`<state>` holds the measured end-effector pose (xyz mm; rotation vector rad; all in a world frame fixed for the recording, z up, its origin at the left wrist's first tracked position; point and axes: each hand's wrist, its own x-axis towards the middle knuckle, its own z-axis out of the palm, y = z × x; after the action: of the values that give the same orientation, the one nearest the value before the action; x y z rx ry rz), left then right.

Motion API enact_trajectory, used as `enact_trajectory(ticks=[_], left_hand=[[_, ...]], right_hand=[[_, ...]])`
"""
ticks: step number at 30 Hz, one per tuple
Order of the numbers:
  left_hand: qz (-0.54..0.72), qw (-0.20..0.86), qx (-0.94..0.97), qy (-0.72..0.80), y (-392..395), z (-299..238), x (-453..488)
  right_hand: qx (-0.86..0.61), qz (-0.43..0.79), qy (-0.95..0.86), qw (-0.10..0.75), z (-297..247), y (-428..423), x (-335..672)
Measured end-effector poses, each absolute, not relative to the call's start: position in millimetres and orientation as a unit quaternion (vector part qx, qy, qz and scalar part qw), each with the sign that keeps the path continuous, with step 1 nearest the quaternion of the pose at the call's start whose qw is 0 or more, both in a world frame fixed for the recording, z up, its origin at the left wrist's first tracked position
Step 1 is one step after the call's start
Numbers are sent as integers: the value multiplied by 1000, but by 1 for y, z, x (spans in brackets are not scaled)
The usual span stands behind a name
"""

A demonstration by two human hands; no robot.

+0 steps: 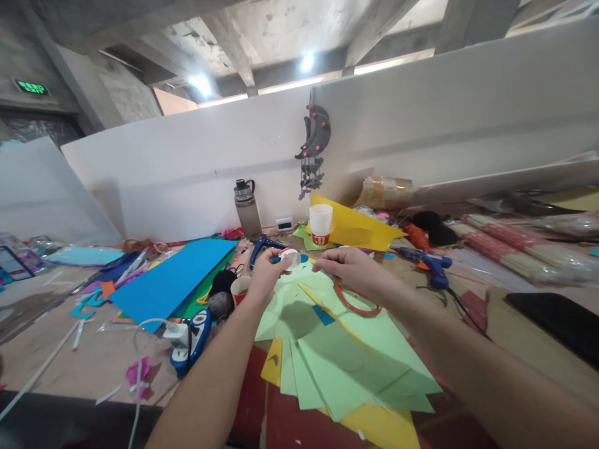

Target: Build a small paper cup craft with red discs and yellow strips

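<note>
My left hand point(267, 274) pinches a small white round piece with a red edge point(290, 258), which looks like part of a paper cup. To its right, my right hand point(344, 265) has its thumb and fingers drawn together; anything between them is too small to make out. Just below that hand, an orange loop like a scissors handle point(359, 310) lies over light green paper sheets point(337, 368). A scrap of blue paper point(322, 314) rests on those sheets. Beside my left wrist stands a paper cup point(240, 288), partly hidden.
Stacked paper cups point(321, 223) stand behind my hands, near a grey bottle point(248, 212). Blue card point(175, 280) and a blue-and-white power strip point(194, 340) with a cable lie left. A blue glue gun point(437, 271) and black tablet-like slab point(556, 327) lie right.
</note>
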<state>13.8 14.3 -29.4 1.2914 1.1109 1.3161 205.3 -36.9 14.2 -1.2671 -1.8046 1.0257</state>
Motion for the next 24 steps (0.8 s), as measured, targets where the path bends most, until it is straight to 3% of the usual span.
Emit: enact_trajectory(ticks=[3,9,13,19,24], left_hand=[[543,489,526,434,12,-27,16],[495,588,483,419,8,-24,17],[489,587,483,428,8,-23,16],[512,589,465,418,11,-22,13],[523,580,454,429,12,-22,12]], right_hand=[[-460,371,-756,281,27,-40,208],[-402,419,-813,36,33,-51,198],[-361,402,-841,-17,17,-45,176],[-372,290,-881,40,5,-34,158],[-427,204,-840,265,16,-27,191]])
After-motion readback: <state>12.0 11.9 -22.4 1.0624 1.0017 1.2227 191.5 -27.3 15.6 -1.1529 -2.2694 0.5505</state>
